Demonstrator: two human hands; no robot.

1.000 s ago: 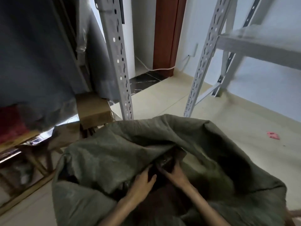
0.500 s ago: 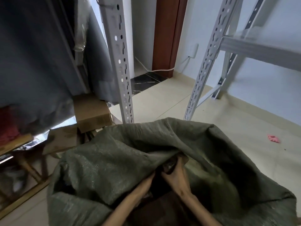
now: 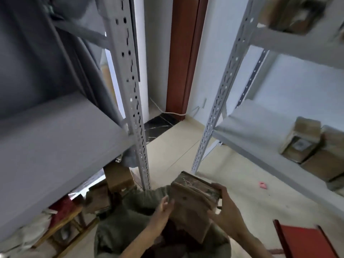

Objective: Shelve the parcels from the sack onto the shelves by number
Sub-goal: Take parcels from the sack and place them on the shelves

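Note:
A brown cardboard parcel (image 3: 191, 203) wrapped in clear tape is held up above the green sack (image 3: 134, 218), which lies open on the floor below it. My right hand (image 3: 223, 209) grips the parcel's right end. My left hand (image 3: 163, 207) presses flat against its left side. A grey metal shelf (image 3: 55, 138) stands at the left, its board bare. A second shelf unit (image 3: 260, 144) stands at the right and carries brown parcels (image 3: 299, 140) on its lower board, with more parcels (image 3: 290, 13) on the board above.
Perforated shelf posts (image 3: 134, 101) rise on both sides of a floor gap that leads to a brown door (image 3: 184, 56). Boxes (image 3: 119, 175) and a wooden frame (image 3: 61, 226) sit under the left shelf. A red object (image 3: 305, 241) lies at the lower right, a pink scrap (image 3: 262, 185) on the floor.
Both hands came up out of the sack with the parcel between them. The view rose and tilted upward, so the shelf boards show now.

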